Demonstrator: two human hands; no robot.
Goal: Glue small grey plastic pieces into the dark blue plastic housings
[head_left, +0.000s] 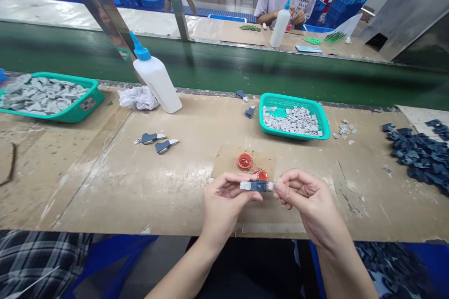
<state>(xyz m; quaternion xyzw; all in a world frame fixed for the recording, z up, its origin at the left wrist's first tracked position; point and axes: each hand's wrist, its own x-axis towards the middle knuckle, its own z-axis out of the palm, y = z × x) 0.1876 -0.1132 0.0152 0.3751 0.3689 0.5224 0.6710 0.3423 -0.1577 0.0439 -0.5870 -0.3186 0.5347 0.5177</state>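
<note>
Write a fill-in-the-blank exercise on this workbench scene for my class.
1. The left hand and right hand hold a dark blue piece with a ____ tip at each end.
2. The white glue bottle has a ____ nozzle.
3. Two red lids sit on a piece of ____.
4. The heap of dark blue pieces lies to the ____ of the teal basket.

Answers: grey; blue; cardboard; right.

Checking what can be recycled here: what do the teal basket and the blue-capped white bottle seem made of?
The teal basket looks like glossy moulded plastic, given its even colour and mesh walls. The white bottle looks like plastic with a soft sheen, exact type unclear.
</note>
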